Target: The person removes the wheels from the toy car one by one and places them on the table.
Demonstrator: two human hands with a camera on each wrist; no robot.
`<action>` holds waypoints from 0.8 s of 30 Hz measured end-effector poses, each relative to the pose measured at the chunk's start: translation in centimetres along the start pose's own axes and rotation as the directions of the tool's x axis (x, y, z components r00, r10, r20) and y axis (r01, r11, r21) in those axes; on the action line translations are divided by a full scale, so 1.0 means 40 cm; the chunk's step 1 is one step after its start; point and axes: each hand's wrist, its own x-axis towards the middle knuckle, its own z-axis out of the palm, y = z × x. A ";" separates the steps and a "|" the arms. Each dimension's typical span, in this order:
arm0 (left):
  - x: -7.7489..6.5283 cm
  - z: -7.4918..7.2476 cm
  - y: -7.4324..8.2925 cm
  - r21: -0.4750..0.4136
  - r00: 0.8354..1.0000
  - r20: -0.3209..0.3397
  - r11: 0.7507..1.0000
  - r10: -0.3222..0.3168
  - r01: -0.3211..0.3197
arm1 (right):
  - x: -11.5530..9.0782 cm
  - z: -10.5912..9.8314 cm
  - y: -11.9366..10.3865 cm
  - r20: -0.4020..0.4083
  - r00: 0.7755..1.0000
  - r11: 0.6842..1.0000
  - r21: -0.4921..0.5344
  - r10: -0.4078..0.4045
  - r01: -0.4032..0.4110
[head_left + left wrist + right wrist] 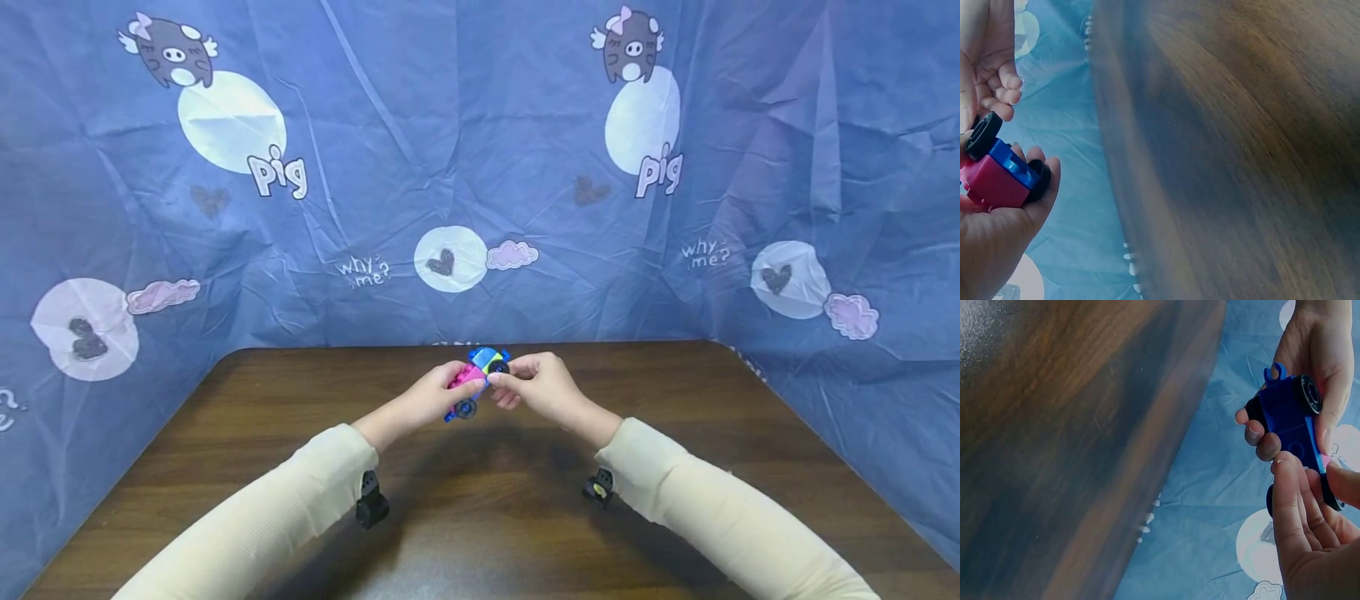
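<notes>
Above the far part of the table, both hands hold one small toy car [486, 358] built of pink, blue and yellow-green parts with black wheels. My left hand [431, 396] grips its pink end, thumb along the top side. The fingers and thumb of my right hand [551, 387] pinch the other end at a black wheel [498, 367]. In the right wrist view the car's flat blue underside [1285, 419] shows, with a forked blue hook [1274, 374] at the end in the left hand. The left wrist view shows a pink block [994, 182] between black wheels.
A dark brown wooden table [480, 517] lies beneath the hands. Behind it and along both sides hangs a blue cloth [480, 150] with pig prints, meeting the table's far edge. Black wrist cameras hang under the left cuff [348, 450] and the right cuff [626, 450].
</notes>
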 end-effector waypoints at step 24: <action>0.007 0.003 0.002 -0.091 0.999 0.002 0.995 -0.034 0.034 | 0.009 -0.002 -0.010 -0.081 0.992 0.987 0.132 0.101 -0.090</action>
